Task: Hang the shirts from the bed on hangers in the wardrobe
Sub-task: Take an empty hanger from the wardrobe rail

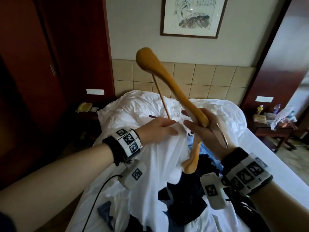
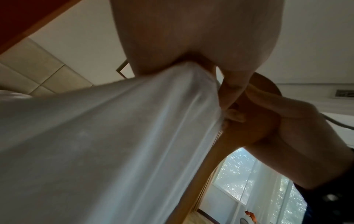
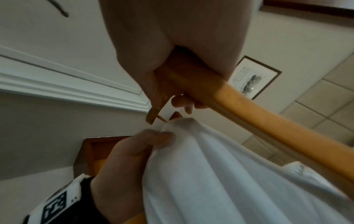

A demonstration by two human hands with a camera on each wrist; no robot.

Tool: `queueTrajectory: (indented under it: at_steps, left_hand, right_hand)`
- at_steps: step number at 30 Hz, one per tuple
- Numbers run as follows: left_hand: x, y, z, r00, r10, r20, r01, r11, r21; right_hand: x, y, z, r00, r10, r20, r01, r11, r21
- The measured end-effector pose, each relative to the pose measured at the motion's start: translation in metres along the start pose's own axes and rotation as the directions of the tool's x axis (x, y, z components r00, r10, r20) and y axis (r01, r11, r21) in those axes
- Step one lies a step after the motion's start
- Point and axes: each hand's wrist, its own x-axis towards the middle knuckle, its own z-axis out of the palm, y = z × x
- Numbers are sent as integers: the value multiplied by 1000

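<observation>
Above the bed's (image 1: pixel 260 131) middle: right hand (image 1: pixel 205 129) grips wooden hanger (image 1: pixel 168 81); left hand (image 1: pixel 157 128) pinches white shirt (image 1: pixel 160 158) beside it; advisable: hold neck opening wide, feed one hanger end through.

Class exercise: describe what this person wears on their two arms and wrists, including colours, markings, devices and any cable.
Both forearms are bare, without sleeves. The left hand has a black wrist strap carrying a white band of square black-and-white coded markers. A rounded white camera unit with one marker hangs beneath, trailing a black cable. The right hand wears a matching marker band and white unit.
</observation>
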Motion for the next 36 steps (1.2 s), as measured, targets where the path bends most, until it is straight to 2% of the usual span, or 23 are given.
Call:
queueTrajectory:
  at_steps: [4, 6, 8, 11, 13, 17, 19, 20, 22, 24, 25, 28, 31, 34, 36]
  left_hand:
    - [-5, -4, -9, 992, 111, 58, -120, 975, 186]
    - [-11, -7, -15, 989, 125, 84, -140, 967, 213]
    - [-17, -9, -18, 988, 146, 48, -153, 966, 208]
    - [-28, -14, -20, 991, 135, 10, -135, 979, 155]
    - [-38, -21, -20, 996, 91, -4, -91, 992, 90]
    - [-62, -33, -16, 999, 44, 31, -44, 999, 0]
    - [-72, -43, -20, 997, -38, 68, 40, 999, -35]
    - [-78, -51, -26, 993, -87, 77, 89, 996, -15]
    - [-89, -69, -42, 980, -172, 96, 155, 974, 163]
    - [-99, -88, -57, 952, -257, 166, 173, 899, 402]
    - [-102, -95, -64, 940, -286, 184, 149, 832, 534]
    - [-97, -97, -84, 934, -324, 151, 67, 573, 817]
    - [-77, -80, -91, 943, -317, 105, 18, 363, 932]
    - [-59, -63, -83, 957, -258, 130, -66, 241, 968]
    - [-50, -57, -77, 958, -240, 160, -112, 203, 973]
  right_hand:
    - [-4, -4, 11, 978, 96, 187, -105, 994, 38]
    - [-3, -4, 16, 952, 139, 273, -148, 989, 15]
    - [-2, -3, 22, 932, 174, 318, -181, 983, -6]
    - [-6, -3, 31, 933, 164, 320, -131, 984, -120]
    - [-5, 0, 37, 942, 159, 296, -124, 983, -132]
    - [1, 10, 37, 958, 137, 252, -106, 986, -132]
    - [2, 11, 30, 960, 134, 245, -99, 984, -152]
    - [2, 13, 25, 961, 142, 237, -109, 983, -149]
    - [3, 18, 10, 967, 157, 202, -127, 980, -152]
    - [3, 24, -6, 971, 173, 163, -146, 975, -168]
    - [3, 27, -14, 971, 181, 156, -153, 973, -174]
    - [0, 40, -27, 963, 229, 141, -190, 950, -250]
    - [-6, 55, -28, 953, 274, 128, -231, 933, -277]
    - [-10, 62, -30, 953, 284, 103, -251, 935, -251]
    - [-10, 60, -34, 959, 269, 89, -243, 942, -232]
